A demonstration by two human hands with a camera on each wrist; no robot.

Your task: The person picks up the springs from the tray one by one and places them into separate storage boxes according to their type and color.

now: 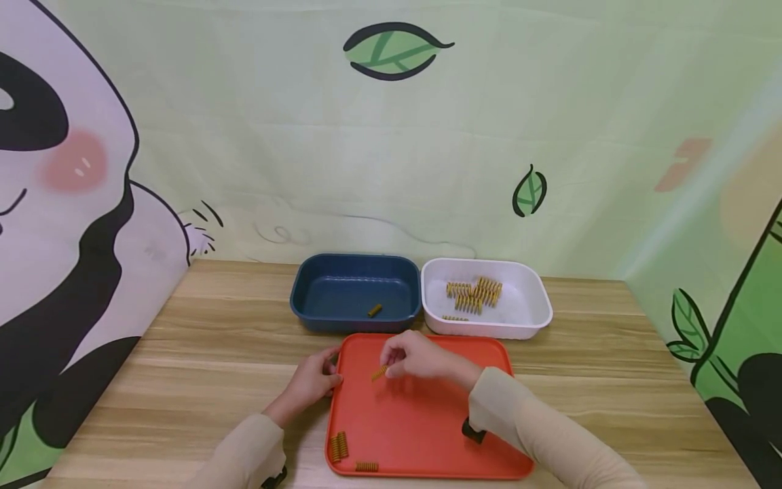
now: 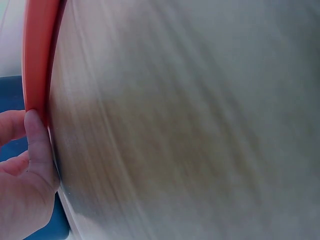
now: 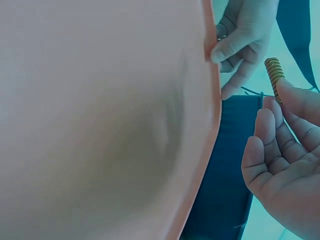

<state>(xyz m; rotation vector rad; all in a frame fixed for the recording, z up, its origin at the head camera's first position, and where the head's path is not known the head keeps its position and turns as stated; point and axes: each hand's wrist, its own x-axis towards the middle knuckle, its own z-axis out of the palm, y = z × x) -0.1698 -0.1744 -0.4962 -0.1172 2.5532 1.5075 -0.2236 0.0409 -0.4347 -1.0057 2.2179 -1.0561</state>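
Right hand (image 1: 415, 354) fingers pinch a small spring (image 1: 379, 372) over the red tray (image 1: 427, 435); looks light, stiff, rolls easily, so grip mid-coil. Left hand (image 1: 313, 382) fingers pinch the tray edge.

Bright, even and soft in the head view; only faint shadows under the sleeves and along the near edge of the orange tray (image 1: 427, 435). No glare. Slightly bowed at the table (image 1: 201, 339) edges. Heavily smeared and out of focus in the left wrist view. Washed out, with a pale teal cast, in the right wrist view
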